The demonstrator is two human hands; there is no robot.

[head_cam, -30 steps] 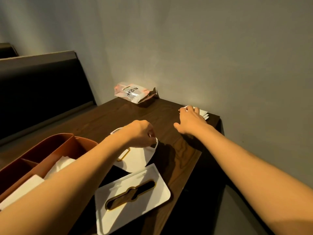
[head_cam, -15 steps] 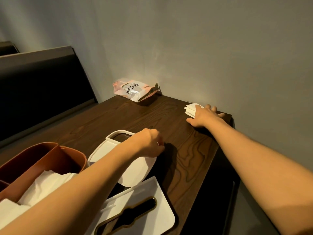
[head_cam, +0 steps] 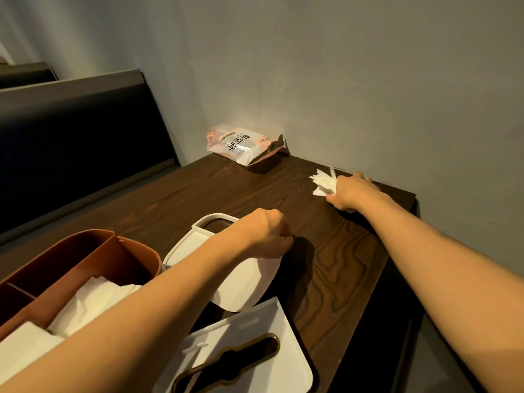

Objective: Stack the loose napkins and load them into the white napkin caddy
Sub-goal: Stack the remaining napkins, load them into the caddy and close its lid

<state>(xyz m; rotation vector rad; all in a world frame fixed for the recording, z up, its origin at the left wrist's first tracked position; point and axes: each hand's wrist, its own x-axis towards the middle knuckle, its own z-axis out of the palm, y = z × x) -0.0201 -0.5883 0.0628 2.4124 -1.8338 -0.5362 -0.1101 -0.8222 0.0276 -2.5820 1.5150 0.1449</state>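
Note:
The white napkin caddy (head_cam: 243, 282) lies tipped on the dark wooden table (head_cam: 340, 265), its open mouth facing away from me. My left hand (head_cam: 263, 234) grips its upper rim with curled fingers. At the far right corner, my right hand (head_cam: 353, 192) holds a small bundle of loose white napkins (head_cam: 323, 181) that fans out to the left of my fingers. The caddy's white lid (head_cam: 246, 353), with a dark gold-rimmed slot, lies flat near the front edge.
A brown divided organizer (head_cam: 93, 259) holding white napkins (head_cam: 88, 304) stands at the left. A pink and white plastic packet (head_cam: 241, 147) leans in the far corner against the grey wall. A dark bench back runs along the left.
My right hand went from resting flat on the napkins to gathering them into its grip and lifting their edges. My left hand has stayed on the caddy's rim.

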